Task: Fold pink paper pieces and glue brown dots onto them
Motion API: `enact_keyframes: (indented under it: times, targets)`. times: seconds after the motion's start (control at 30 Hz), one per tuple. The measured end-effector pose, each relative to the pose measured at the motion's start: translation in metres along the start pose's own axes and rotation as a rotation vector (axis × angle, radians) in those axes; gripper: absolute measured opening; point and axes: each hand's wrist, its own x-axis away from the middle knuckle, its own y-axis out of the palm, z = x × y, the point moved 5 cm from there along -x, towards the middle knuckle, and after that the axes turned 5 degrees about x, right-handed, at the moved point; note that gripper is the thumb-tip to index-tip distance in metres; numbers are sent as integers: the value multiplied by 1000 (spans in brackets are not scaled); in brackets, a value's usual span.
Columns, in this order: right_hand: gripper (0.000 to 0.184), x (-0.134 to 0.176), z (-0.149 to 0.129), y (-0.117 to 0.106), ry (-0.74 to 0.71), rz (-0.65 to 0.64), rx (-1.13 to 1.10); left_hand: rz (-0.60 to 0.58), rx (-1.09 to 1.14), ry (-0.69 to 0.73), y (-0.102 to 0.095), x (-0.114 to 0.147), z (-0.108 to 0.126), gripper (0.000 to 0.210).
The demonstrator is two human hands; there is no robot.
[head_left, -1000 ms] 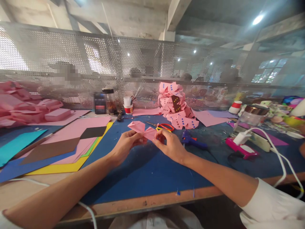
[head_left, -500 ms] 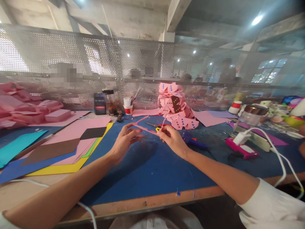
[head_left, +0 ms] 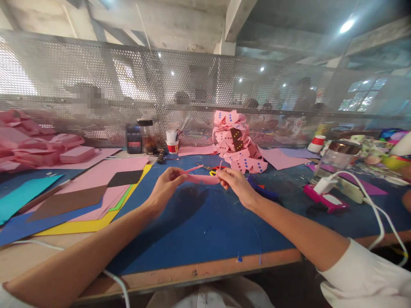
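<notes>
A folded strip of pink paper or foam sheet (head_left: pixel 203 179) is stretched between my two hands, just above the blue table mat (head_left: pixel 192 231). My left hand (head_left: pixel 169 185) pinches its left end, and my right hand (head_left: pixel 231 182) pinches its right end. Narrow flaps stick up from both ends of the strip. Behind the right fingers lie scissors with yellow and red handles (head_left: pixel 212 172), partly hidden. A dark blue tool (head_left: pixel 263 188), perhaps a glue gun, rests right of my right hand. Beyond stands a stack of folded pink pieces with coloured square dots (head_left: pixel 233 137).
Coloured sheets (head_left: pixel 128 164) and a pink pile (head_left: pixel 28 145) lie left. A lidded jar (head_left: pixel 150 139) and paper cup (head_left: pixel 172 145) stand at the back. Right are a glass jar (head_left: pixel 335 160), a pink power strip (head_left: pixel 326 201) and white cables (head_left: pixel 374 201). A perforated screen (head_left: pixel 199 77) rises behind.
My left hand has closed from spread fingers to a pinch on the strip's left end. The strip has turned, showing a broader face. My right hand keeps its hold.
</notes>
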Motion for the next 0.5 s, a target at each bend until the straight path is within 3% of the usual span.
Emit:
enact_keyframes:
  times: [0.23,0.5]
  targets:
    - [47,-7,6,-8,-8,43,103,-51,98,-52,7,4,5,30]
    - [47,-9,13,-11,14,36,97,-89,171,-60,10,6,6,29]
